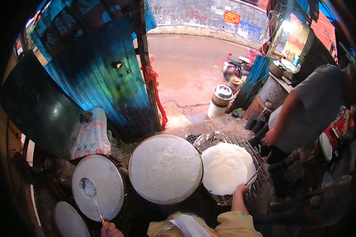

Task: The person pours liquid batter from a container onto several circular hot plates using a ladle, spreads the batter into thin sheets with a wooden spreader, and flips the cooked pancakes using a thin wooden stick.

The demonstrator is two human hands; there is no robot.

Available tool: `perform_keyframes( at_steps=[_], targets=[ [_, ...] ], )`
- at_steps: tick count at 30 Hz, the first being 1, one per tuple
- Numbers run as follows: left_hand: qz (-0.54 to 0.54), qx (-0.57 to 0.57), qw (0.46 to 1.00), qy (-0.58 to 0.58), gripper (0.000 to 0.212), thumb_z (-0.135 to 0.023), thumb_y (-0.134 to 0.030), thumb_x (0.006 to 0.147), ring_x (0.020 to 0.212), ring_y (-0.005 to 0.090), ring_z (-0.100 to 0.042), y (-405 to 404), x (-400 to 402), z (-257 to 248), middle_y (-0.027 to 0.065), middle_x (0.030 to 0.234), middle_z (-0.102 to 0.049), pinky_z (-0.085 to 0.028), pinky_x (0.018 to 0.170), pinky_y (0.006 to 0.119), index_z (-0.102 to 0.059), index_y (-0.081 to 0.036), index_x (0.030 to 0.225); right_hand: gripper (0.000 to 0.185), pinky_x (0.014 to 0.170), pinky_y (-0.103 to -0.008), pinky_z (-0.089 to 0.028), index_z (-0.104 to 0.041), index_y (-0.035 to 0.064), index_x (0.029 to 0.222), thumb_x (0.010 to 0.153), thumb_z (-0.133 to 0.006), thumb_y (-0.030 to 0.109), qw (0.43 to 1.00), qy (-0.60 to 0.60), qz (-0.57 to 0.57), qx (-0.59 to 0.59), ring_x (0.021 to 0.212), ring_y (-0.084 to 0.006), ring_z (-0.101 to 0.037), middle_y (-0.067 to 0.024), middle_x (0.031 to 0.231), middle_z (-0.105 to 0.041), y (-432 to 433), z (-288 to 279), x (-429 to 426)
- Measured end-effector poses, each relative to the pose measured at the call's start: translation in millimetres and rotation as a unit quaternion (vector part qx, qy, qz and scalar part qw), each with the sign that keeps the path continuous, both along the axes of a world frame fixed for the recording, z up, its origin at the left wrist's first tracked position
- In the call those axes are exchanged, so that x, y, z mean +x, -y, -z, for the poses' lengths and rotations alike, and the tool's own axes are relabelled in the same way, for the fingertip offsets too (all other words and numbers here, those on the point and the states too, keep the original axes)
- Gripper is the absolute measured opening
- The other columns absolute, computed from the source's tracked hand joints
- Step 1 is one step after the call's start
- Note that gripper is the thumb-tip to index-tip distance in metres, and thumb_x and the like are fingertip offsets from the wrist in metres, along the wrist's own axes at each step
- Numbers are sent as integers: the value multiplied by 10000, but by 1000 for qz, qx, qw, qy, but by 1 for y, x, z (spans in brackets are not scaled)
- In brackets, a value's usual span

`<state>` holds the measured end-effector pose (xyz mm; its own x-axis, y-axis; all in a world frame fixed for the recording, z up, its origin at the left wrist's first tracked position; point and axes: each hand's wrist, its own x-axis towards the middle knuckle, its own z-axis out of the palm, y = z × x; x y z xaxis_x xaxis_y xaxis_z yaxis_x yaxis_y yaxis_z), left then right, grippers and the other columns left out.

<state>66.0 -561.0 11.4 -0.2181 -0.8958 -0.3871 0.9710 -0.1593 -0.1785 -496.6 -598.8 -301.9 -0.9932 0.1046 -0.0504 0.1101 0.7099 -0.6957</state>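
Observation:
My left hand (111, 230) grips the yellow handle of a metal tool (99, 214), whose far end points towards the hole in a round, pale lid-like disc (108, 186). White material (89, 188) lies in that hole. Ahead of me is a larger round disc (166, 169) with a whitish, uneven surface and a thin rim. My right hand (241, 189) holds a thin stick (258, 169) slantwise at the near right edge of thin, round white sheets (224, 169). These overlap on a slatted round rack (253, 151).
Another person in a grey shirt (311, 103) stands close on the right. A printed sack (92, 133) leans near a blue corrugated panel (98, 80). Beyond are a lidded metal pot (222, 95) and a motor scooter (235, 66). Another pale disc (71, 220) is at lower left.

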Motion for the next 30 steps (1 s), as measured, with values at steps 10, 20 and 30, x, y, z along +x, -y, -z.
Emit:
perform_keyframes(
  at_steps=[10, 20, 30],
  targets=[
    [-43, -25, 998, 42, 212, -422, -57, 892, 425, 31, -369, -1, -2, 27, -9, 577, -357, -365, 409, 148, -499, -23, 1087, 162, 608, -368, -479, -608, -10, 841, 803, -546, 136, 980, -113, -153, 57, 714, -275, -617, -175, 762, -627, 71, -7, -125],
    [-265, 79, 944, 179, 213, -368, -124, 934, 446, 33, -342, -124, -2, -17, -29, 572, -321, -325, 396, 168, -396, -84, 726, 254, 665, -290, -468, -608, -69, 965, 746, -518, 22, 734, -89, -618, -269, 713, -181, -591, -146, 798, -648, 237, -88, 162],
    [-599, 112, 790, 67, 140, -416, -174, 931, 457, 61, -379, -358, -73, 50, -12, 573, -353, -338, 401, 177, -459, -43, 907, 320, 685, -266, -489, -579, 75, 1153, 847, -585, 170, 92, 239, -958, -133, 743, -97, -582, -56, 837, -641, -32, -191, 556]
  ],
)
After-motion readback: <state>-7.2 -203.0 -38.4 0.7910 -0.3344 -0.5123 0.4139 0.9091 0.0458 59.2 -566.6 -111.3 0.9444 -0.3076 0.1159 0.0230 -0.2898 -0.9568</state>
